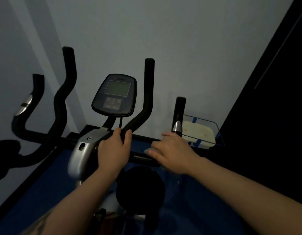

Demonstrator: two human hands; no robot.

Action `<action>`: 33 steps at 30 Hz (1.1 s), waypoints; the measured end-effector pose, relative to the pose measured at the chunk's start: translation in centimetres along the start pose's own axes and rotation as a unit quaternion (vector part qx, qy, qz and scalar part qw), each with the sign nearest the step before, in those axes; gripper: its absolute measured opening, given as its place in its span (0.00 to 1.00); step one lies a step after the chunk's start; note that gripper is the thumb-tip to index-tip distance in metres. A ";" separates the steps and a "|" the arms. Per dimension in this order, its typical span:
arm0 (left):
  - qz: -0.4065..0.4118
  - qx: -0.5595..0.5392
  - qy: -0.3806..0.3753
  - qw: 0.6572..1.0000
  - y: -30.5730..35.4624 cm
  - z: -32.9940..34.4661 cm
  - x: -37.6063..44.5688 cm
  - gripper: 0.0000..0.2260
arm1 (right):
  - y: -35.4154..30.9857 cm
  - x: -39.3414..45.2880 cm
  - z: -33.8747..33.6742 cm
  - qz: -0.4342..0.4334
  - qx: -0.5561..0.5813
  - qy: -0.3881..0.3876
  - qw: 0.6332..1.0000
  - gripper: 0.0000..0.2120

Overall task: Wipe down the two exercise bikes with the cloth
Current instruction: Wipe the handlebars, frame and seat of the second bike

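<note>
Left hand (113,150) grips the bike handlebar (140,119) tight; right hand (172,153) curls over what's probably the cloth (147,151) on the crossbar.

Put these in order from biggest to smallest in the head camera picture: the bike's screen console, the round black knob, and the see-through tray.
1. Knob, though it sits nearest the camera.
2. Console and tray: they look about alike, so no ranking.

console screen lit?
No: the console screen is a blank grey-green panel with no digits, while the left hand grips the handlebar below it.
</note>
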State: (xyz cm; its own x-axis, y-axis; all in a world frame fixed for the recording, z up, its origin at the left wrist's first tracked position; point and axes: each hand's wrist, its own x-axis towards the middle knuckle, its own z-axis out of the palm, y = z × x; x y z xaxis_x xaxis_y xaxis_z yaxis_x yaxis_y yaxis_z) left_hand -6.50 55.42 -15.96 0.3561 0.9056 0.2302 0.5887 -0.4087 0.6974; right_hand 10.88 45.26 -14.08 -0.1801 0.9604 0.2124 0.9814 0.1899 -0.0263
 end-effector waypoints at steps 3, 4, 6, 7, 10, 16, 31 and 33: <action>-0.007 -0.007 -0.007 1.000 0.0 -0.1 -0.1 0.15 | 1.9 0.4 -1.8 -0.035 -0.046 -0.052 0.997 0.22; -0.008 -0.011 -0.009 1.000 0.0 -0.1 -0.1 0.16 | 2.7 0.6 -2.5 -0.033 -0.065 -0.049 0.996 0.22; -0.010 -0.030 -0.005 1.000 0.0 -0.1 -0.1 0.16 | 2.8 0.8 -2.5 0.003 -0.058 -0.023 0.998 0.21; -0.011 -0.039 0.001 0.999 0.0 -0.1 -0.2 0.16 | 1.9 0.7 -1.9 0.018 -0.046 -0.011 0.999 0.21; -0.021 -0.065 0.036 0.997 0.0 0.1 -0.1 0.16 | -1.0 0.6 0.2 0.014 -0.057 0.009 0.998 0.17; -0.023 -0.084 0.063 0.994 0.2 0.0 -0.3 0.18 | -3.2 4.2 0.3 0.087 0.137 -0.126 0.979 0.18; -0.006 -0.058 0.054 0.997 0.3 -0.1 -0.4 0.17 | -1.5 1.2 0.5 -0.058 0.033 -0.045 0.997 0.19; 0.002 -0.033 0.050 0.998 0.4 0.0 -0.2 0.16 | 0.9 -0.5 -0.5 -0.147 -0.044 0.001 0.988 0.17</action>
State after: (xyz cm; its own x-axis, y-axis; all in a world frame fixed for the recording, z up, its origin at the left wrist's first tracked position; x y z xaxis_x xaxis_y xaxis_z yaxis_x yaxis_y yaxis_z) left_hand -6.36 55.07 -15.77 0.2826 0.9121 0.2971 0.5378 -0.4071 0.7382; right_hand 11.88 44.89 -13.70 -0.4584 0.8661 0.1992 0.8886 0.4420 0.1227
